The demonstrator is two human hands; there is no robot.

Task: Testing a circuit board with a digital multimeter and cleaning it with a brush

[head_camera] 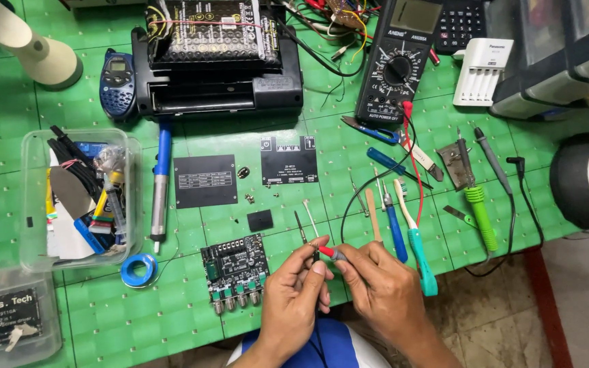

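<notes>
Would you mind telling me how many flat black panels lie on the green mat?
2: one black panel beside the blue desoldering pump, the other panel right of it, below the black case. Others may be hidden.

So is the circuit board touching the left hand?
Apart. The head view shows bare green mat between the circuit board and the left hand.
</notes>
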